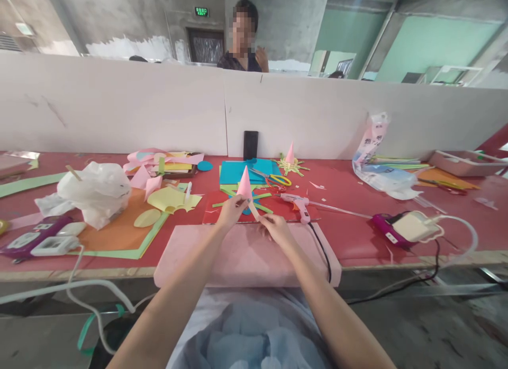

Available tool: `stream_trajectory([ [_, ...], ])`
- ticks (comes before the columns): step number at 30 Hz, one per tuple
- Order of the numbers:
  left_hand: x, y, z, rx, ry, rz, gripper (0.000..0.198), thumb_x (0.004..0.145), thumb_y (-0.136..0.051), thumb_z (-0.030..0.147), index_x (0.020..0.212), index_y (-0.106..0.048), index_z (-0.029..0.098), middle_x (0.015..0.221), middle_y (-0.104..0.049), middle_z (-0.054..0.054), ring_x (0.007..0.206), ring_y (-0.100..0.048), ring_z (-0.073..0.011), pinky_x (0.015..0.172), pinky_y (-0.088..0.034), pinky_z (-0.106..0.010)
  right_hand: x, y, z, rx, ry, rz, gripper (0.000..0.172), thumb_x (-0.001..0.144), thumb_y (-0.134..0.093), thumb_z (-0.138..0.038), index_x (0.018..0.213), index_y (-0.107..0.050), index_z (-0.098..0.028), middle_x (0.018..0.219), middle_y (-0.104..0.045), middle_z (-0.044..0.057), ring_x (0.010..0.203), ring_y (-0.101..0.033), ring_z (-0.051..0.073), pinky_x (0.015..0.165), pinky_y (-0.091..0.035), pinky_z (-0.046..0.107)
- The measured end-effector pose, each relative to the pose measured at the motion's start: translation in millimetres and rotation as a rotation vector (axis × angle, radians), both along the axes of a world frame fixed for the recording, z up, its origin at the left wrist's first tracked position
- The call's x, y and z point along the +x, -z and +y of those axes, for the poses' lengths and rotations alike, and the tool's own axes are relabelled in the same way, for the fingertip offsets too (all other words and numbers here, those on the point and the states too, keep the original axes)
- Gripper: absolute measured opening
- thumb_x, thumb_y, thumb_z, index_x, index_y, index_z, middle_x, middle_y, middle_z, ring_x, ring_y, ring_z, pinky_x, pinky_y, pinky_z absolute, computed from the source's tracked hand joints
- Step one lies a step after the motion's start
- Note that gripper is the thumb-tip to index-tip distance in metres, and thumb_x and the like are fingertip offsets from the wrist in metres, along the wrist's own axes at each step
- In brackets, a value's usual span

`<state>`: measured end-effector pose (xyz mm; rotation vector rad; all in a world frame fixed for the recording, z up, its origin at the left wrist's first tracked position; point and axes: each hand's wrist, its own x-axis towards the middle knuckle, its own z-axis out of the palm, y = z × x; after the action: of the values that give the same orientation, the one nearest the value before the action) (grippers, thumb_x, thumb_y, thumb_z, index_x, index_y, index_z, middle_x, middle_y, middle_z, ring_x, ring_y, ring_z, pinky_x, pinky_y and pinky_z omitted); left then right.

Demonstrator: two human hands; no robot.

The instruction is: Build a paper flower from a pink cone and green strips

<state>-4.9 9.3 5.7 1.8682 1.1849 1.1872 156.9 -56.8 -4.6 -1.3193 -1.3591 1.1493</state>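
Observation:
A small pink paper cone (245, 185) stands point up, held by my left hand (231, 210) with the fingers pinched on its lower edge. My right hand (277, 229) pinches a narrow pale paper strip (254, 210) that runs up to the cone's base. Both hands hover over a pink sheet (242, 258) that overhangs the red table's (349, 236) front edge. Just beyond the hands lie green paper strips (260, 198) on a red sheet and a blue sheet (234, 171).
A glue gun (301, 205) with a black cord and yellow-handled scissors (275, 179) lie right of the cone. A second pink cone (290, 154) stands further back. Crumpled white plastic (93, 189), paper scraps and power strips (39, 241) sit left. A person stands behind the white partition (159, 109).

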Motion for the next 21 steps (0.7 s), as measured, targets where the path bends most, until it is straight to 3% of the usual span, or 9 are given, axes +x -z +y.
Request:
stream_trajectory([
  [7,-3,-0.9,-3,0.106,-0.163,0.261,0.017,0.082,-0.051,0.028,0.075,-0.065,0.02,0.079,-0.063,-0.003,0.071,-0.057,-0.0147,0.066,-0.042,-0.024,-21,-7.1,-4,-0.157,0.105,-0.009,0.022,0.078,-0.053,-0.033,0.067,-0.059,-0.015,0.055,-0.064,0.002,0.037,-0.053,0.009,0.03,-0.032,0.017],
  [21,-2,1.0,-3,0.087,-0.178,0.41,0.016,0.08,-0.055,0.03,0.071,-0.064,0.02,0.075,-0.058,-0.003,0.072,-0.054,-0.0159,0.058,-0.036,-0.024,-23,-18.4,1,-0.282,0.039,-0.044,0.021,0.079,-0.055,-0.028,0.064,-0.061,-0.015,0.054,-0.066,0.004,0.032,-0.051,0.008,0.028,-0.027,0.016],
])
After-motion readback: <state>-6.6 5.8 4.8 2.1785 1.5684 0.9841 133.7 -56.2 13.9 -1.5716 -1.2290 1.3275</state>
